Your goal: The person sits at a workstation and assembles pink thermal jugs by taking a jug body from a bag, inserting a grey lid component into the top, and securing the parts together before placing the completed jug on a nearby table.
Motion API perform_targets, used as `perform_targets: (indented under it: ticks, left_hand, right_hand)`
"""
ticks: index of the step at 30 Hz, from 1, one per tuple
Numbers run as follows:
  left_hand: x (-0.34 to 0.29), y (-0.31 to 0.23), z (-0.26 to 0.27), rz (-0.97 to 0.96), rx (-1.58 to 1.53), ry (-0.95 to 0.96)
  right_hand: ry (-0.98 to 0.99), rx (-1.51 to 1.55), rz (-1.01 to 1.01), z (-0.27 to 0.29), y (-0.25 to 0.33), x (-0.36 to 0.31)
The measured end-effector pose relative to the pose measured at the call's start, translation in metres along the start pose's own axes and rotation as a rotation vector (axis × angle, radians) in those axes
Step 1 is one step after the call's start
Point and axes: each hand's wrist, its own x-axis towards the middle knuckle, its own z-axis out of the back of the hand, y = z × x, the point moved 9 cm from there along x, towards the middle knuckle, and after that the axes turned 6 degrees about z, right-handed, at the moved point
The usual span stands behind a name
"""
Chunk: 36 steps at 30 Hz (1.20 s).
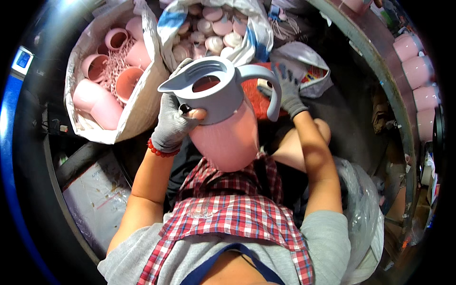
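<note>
Directly in front of your chest, your left hand (pixel 173 121), in a grey knit glove, grips the pink pitcher (pixel 228 137) by its grey lid (pixel 209 88); the thumb presses on the lid's lower rim and the fingers wrap behind it. The pitcher is tilted, spout toward your left, handle toward your right.

Your right hand (pixel 287 92), also gloved, has its fingers spread, just beside the grey handle (pixel 270 90); you cannot tell whether it touches the handle.

Packages:
- To your upper left, a white woven sack (pixel 137 109) stands open, holding pink pitcher bodies (pixel 97 99) lying at mixed angles.
- At top centre, a white sack with blue patches (pixel 173 23) holds small round pale pink caps (pixel 213 26).
- Behind the pitcher, a red mesh bag (pixel 259 102) is largely hidden.
- Beside it on the right lies a white bag with a coloured printed panel (pixel 313 73); the print is too small to make out.
- At lower left, a flat clear-wrapped package (pixel 97 194) is partly cut off by darkness.
- At lower right, a clear plastic bag (pixel 363 209) has contents you cannot make out.

Along the right rim, a row of pink pitcher bodies (pixel 418 71) is bent by the lens.
</note>
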Motion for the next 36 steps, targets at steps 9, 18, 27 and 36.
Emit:
perform_targets:
  ticks: [9, 18, 27, 36]
  left_hand:
    - [0.077, -0.023, -0.048, -0.401, -0.073, -0.012]
    - [0.134, 0.052, -0.093, -0.285, 0.148, 0.206]
    - [0.115, 0.046, -0.093, -0.298, 0.097, 0.259]
    - [0.099, 0.080, -0.081, -0.272, 0.457, 0.126]
  right_hand:
    - [0.241, 0.345, -0.172, -0.021, -0.030, 0.004]
    - [-0.560, 0.498, 0.132, 0.234, -0.087, 0.004]
    - [-0.470, 0.083, 0.465, 0.233, 0.072, 0.017]
    - [-0.405, 0.190, 0.412, 0.221, 0.067, 0.027]
